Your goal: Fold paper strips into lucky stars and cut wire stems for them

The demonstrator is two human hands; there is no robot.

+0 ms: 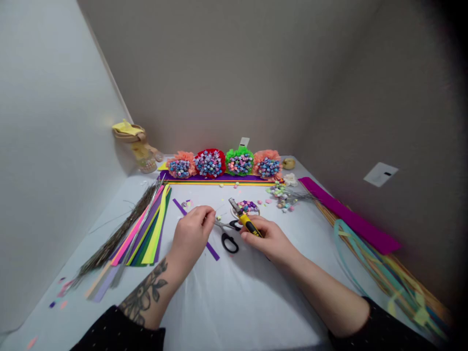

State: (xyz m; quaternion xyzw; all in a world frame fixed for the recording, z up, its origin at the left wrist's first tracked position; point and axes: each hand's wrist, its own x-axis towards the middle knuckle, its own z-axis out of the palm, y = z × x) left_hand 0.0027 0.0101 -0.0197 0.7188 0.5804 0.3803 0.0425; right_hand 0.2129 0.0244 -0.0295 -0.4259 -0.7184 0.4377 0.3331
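My left hand [193,234] is closed in a pinch over the table. A faint thin strand seems to come from its fingertips, too fine to name. My right hand [268,238] is wrapped around a yellow-and-black tool [250,225] with a metal tip, which points up and to the left; its exact kind is unclear. Between the hands lies a pair of scissors [230,242] with black handles, the blades partly behind my left hand. A purple paper strip [212,251] runs beneath my left hand. Just beyond the tool stands a shallow dish of small pink and purple paper stars [248,207].
Several crepe-paper flowers filled with stars [210,163] line the back. Left lie dark stems [120,234] and coloured paper strips [151,243]. Loose stars on wires [283,195] lie back right. A magenta sheet [351,214] and pale-blue strips [360,248] lie along the right wall.
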